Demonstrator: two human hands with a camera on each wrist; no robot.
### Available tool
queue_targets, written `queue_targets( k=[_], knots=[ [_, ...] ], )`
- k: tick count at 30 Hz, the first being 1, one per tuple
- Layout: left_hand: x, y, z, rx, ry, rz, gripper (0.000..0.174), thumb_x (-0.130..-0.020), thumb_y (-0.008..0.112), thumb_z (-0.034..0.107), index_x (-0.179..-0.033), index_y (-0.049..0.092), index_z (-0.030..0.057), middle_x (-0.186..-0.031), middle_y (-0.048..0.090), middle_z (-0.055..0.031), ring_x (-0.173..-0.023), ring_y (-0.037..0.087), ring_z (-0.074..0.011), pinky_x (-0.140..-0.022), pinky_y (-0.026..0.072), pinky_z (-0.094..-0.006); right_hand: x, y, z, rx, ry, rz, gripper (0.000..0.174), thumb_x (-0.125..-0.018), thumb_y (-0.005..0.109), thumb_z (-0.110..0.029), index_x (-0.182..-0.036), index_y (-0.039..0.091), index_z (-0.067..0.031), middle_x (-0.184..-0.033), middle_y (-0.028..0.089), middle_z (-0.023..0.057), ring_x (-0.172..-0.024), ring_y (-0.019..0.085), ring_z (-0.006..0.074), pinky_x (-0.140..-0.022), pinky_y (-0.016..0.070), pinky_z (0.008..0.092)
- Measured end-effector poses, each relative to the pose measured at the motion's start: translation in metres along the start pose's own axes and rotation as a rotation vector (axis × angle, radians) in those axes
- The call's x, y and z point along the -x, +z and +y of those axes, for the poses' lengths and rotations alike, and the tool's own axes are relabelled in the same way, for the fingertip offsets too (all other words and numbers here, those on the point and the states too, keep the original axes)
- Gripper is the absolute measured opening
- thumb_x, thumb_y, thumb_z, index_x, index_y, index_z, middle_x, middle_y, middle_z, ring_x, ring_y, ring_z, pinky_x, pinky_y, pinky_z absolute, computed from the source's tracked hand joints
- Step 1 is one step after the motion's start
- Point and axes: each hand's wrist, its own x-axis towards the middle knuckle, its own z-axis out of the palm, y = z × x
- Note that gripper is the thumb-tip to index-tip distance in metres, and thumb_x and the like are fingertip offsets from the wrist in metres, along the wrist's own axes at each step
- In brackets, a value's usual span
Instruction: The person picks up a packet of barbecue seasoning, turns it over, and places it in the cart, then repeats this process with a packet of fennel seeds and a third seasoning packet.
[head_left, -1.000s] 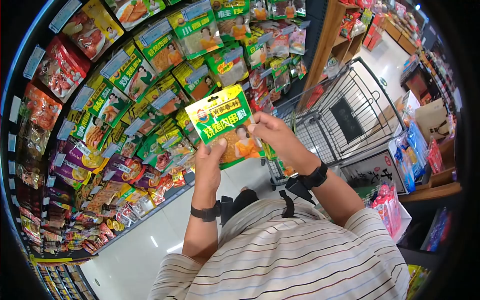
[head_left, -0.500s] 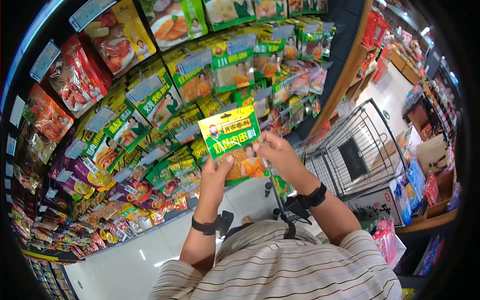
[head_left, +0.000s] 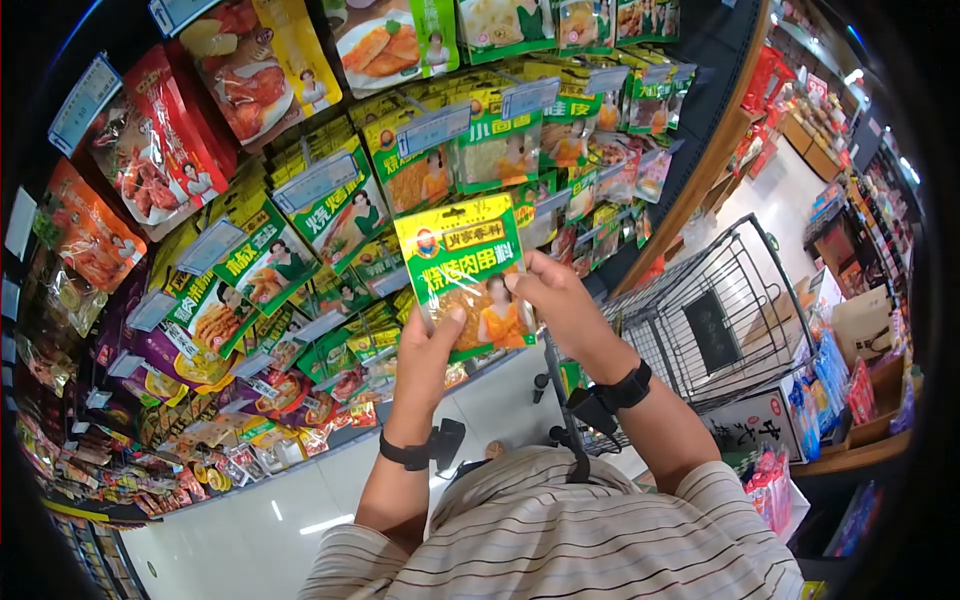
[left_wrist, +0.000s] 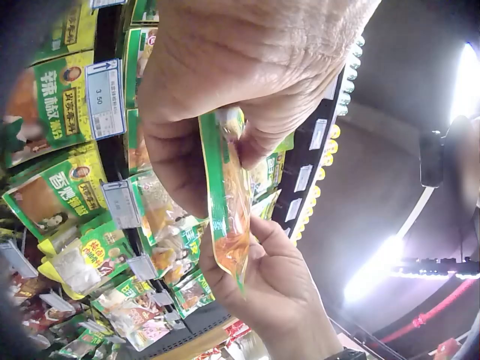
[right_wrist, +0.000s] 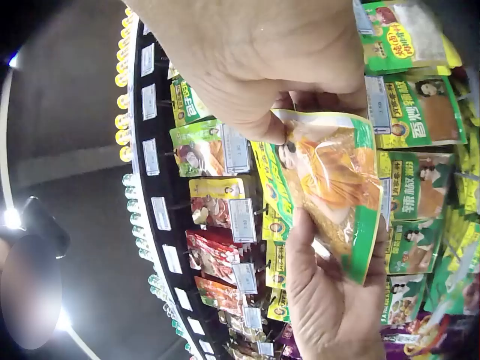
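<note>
A yellow and green seasoning packet (head_left: 468, 275), its printed front up, is held in front of the shelf in the head view. The left hand (head_left: 425, 360) pinches its lower left edge, thumb on the front. At the right edge the right hand (head_left: 565, 305) grips it, thumb also on the front. In the left wrist view the packet (left_wrist: 229, 202) shows edge-on between the left hand (left_wrist: 247, 67) and the right hand (left_wrist: 277, 292). The right wrist view shows the packet's orange-pictured front (right_wrist: 330, 172), with the right hand (right_wrist: 262, 60) above and the left hand (right_wrist: 334, 307) below.
Hanging seasoning packets (head_left: 345, 215) with price tags fill the shelf ahead and to the left. A wire shopping cart (head_left: 710, 320) stands at the right, beside a wooden shelf edge (head_left: 705, 150). Boxes and bagged goods (head_left: 830, 370) lie at the far right.
The head view has shifted, so the shelf packets appear larger and further right. The held packet appears slightly lower than a second ago. Both hands keep their hold on it.
</note>
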Motion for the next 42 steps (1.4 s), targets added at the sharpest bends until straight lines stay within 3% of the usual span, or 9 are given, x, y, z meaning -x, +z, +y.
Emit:
queue_targets(
  k=[4,14,17,22,27,30,34,37,42],
  knots=[
    [-0.005,-0.011,0.002,0.002,0.017,-0.001,0.039,-0.099,0.062,0.021,-0.132,0.052,0.0016,-0.123,0.064,-0.0072,-0.108,0.061,-0.0125,-0.094,0.0497,-0.0292,-0.009,0.003,0.008,-0.015,0.018,-0.019,0.024,-0.098,0.058,-0.018,-0.114,0.060,-0.0012,-0.108,0.064,0.0007,-0.099,0.057,0.0060,-0.086,0.0464,0.0238],
    [-0.024,-0.030,0.008,-0.039,0.085,0.104,0.029,-0.100,0.059,0.017,-0.122,0.051,0.0005,-0.106,0.063,-0.0053,-0.094,0.056,-0.0093,-0.085,0.0462,-0.0247,-0.028,0.014,0.001,0.048,-0.048,0.081,0.018,-0.098,0.057,-0.015,-0.111,0.060,-0.0026,-0.102,0.065,-0.0006,-0.091,0.058,0.0040,-0.081,0.0462,0.0222],
    [-0.030,-0.039,0.010,-0.025,0.077,0.026,0.029,-0.100,0.059,0.017,-0.122,0.051,0.0007,-0.106,0.063,-0.0047,-0.092,0.056,-0.0092,-0.085,0.0463,-0.0247,-0.028,0.020,-0.010,0.042,0.003,0.083,0.018,-0.098,0.057,-0.015,-0.111,0.060,-0.0030,-0.102,0.065,-0.0008,-0.093,0.057,0.0037,-0.082,0.0463,0.0222],
    [-0.033,-0.030,0.015,0.095,0.063,-0.008,0.038,-0.101,0.058,0.019,-0.135,0.052,0.0025,-0.124,0.062,-0.0060,-0.109,0.060,-0.0125,-0.095,0.0485,-0.0298,-0.038,0.024,-0.002,-0.002,0.022,0.029,0.018,-0.099,0.056,-0.015,-0.112,0.061,-0.0037,-0.103,0.065,-0.0012,-0.094,0.058,0.0040,-0.083,0.0469,0.0230],
    [-0.051,-0.032,0.020,-0.007,0.158,-0.014,0.037,-0.102,0.056,0.017,-0.135,0.051,0.0011,-0.123,0.062,-0.0057,-0.107,0.059,-0.0107,-0.093,0.0493,-0.0284,-0.050,0.018,-0.003,0.082,0.099,0.060,0.025,-0.099,0.057,-0.019,-0.118,0.060,-0.0034,-0.107,0.065,0.0001,-0.096,0.060,0.0061,-0.085,0.0478,0.0257],
    [-0.062,-0.032,0.028,-0.003,0.209,0.009,0.034,-0.102,0.056,0.016,-0.133,0.052,0.0017,-0.121,0.063,-0.0050,-0.106,0.059,-0.0100,-0.092,0.0492,-0.0284,-0.055,0.029,-0.022,0.132,0.028,0.045,0.026,-0.099,0.057,-0.023,-0.120,0.059,-0.0060,-0.101,0.062,-0.0037,-0.088,0.057,0.0050,-0.077,0.0462,0.0214],
    [-0.066,-0.035,0.033,-0.035,0.252,0.030,0.035,-0.102,0.057,0.018,-0.133,0.053,0.0017,-0.120,0.064,-0.0036,-0.103,0.060,-0.0098,-0.091,0.0488,-0.0286,-0.078,0.020,-0.021,0.183,-0.043,0.051,0.038,-0.097,0.059,-0.028,-0.124,0.058,-0.0016,-0.108,0.064,0.0022,-0.095,0.060,0.0093,-0.084,0.0480,0.0270],
    [-0.065,-0.035,0.034,-0.029,0.251,0.037,0.031,-0.102,0.056,0.016,-0.129,0.055,0.0009,-0.117,0.065,-0.0045,-0.101,0.060,-0.0096,-0.090,0.0490,-0.0284,-0.091,0.011,-0.022,0.232,-0.038,0.069,0.039,-0.097,0.060,-0.029,-0.124,0.057,-0.0017,-0.108,0.064,0.0021,-0.097,0.059,0.0105,-0.084,0.0476,0.0268],
    [-0.063,-0.035,0.034,-0.053,0.201,0.045,0.033,-0.102,0.056,0.017,-0.130,0.055,0.0007,-0.117,0.065,-0.0039,-0.102,0.059,-0.0095,-0.090,0.0477,-0.0272,-0.099,0.015,-0.041,0.140,-0.165,0.076,0.049,-0.098,0.059,-0.023,-0.139,0.046,0.0001,-0.126,0.060,0.0108,-0.113,0.061,0.0198,-0.095,0.0485,0.0327]
  ],
)
